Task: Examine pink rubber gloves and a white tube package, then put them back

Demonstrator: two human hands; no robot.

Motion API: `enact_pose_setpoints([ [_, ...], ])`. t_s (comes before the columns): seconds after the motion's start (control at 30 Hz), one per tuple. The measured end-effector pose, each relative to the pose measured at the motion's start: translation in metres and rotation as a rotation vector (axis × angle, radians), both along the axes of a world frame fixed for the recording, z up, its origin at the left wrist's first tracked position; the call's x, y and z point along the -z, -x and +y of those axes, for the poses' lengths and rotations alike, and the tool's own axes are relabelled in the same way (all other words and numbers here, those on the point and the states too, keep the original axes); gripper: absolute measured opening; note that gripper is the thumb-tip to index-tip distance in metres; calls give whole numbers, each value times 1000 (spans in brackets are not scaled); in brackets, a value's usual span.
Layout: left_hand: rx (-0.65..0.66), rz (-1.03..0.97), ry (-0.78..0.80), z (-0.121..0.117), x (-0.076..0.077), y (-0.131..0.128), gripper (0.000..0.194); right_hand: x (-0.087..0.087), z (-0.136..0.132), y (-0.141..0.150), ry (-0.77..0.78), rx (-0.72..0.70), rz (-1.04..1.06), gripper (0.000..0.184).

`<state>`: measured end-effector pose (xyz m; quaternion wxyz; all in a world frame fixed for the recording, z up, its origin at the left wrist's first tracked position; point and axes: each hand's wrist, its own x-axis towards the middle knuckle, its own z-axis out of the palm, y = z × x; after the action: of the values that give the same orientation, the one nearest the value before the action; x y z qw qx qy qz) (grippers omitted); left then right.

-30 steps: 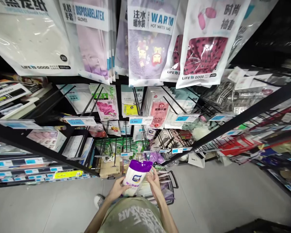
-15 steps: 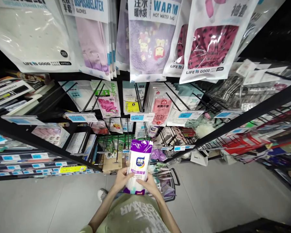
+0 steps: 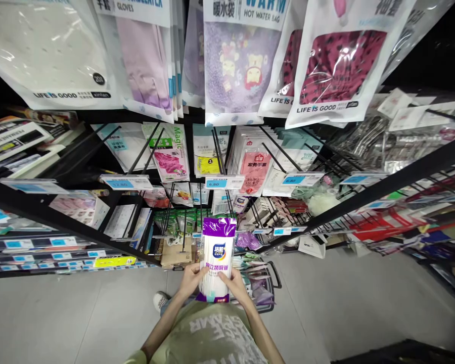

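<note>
A purple-and-white plastic packet of straws (image 3: 217,253) is held upright in front of my body, its printed front facing me. My left hand (image 3: 191,278) grips its left edge, with the thumb across the front. On the opposite edge my right hand (image 3: 234,284) is closed, its thumb pressed on the lower front. The fingers behind the packet are hidden. Just beyond and to the right of my right hand stands a dark-rimmed basket (image 3: 276,275) filled with flat packages.
Large hanging packs, including a purple hot water bag (image 3: 242,71), fill the upper view. Below them, black hooks hold pink glove packs (image 3: 255,167) and other packets behind price tags (image 3: 224,182). Dark shelf rails (image 3: 349,202) slant outward on both sides above a grey tiled floor (image 3: 337,313).
The view has shifted slightly, so the upper hanging packs sit a little higher. The packet looks turned slightly more upright, and both hands keep their hold.
</note>
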<state>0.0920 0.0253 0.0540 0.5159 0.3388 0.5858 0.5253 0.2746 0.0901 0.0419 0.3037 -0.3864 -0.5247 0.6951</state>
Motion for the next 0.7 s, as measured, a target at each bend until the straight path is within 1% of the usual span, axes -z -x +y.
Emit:
enact_pose_setpoints([
  [0.1, -4, 3, -14, 1, 0, 1, 44, 0, 2, 0, 13, 43, -15, 42],
  [0.2, -61, 31, -11, 1, 2, 4, 43, 2, 3, 1, 15, 55, -38, 45],
  [0.3, -134, 71, 17, 0, 9, 7, 41, 7, 3, 1, -1, 77, -67, 47],
  [0.4, -164, 90, 40, -3, 16, 11, 40, 9, 3, 2, 9, 88, -63, 49],
  [0.5, -147, 90, 45, -7, 19, 13, 39, 6, 3, 3, 8, 103, -68, 51],
  [0.6, -114, 89, 44, -10, 19, 13, 38, 2, 3, 5, 0, 131, -86, 54],
  [0.7, -69, 87, 45, -12, 19, 12, 37, 2, 2, 5, -5, 147, -83, 55],
])
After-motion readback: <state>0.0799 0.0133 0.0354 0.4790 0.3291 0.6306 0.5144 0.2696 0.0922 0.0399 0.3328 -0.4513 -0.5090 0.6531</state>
